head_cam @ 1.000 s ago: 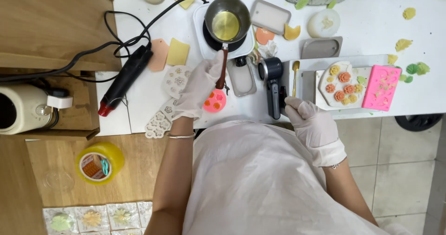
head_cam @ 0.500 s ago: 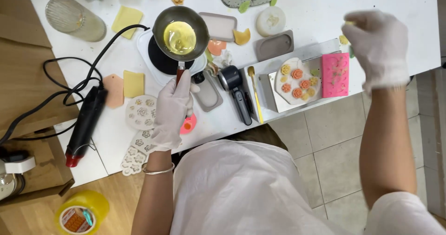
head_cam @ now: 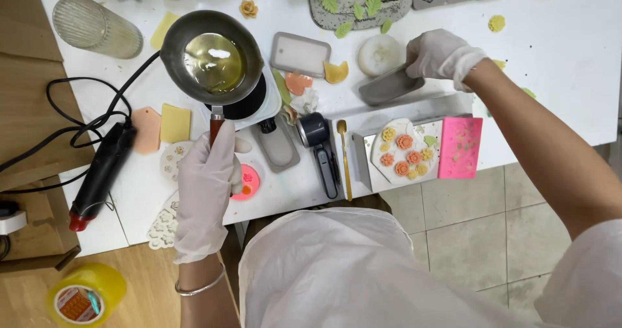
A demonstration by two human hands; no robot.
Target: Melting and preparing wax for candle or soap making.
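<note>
On white table point(head_cam: 557, 36), left hand point(head_cam: 204, 185) gripping saucepan point(head_cam: 210, 59), right hand point(head_cam: 440, 54) on grey mould point(head_cam: 389, 86)

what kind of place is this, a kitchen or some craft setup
Likely a home craft bench for wax or soap casting, not a kitchen: the left hand holds a small melting pot of clear liquid, the right hand grips a grey mould, beside a pink silicone mould.
</note>
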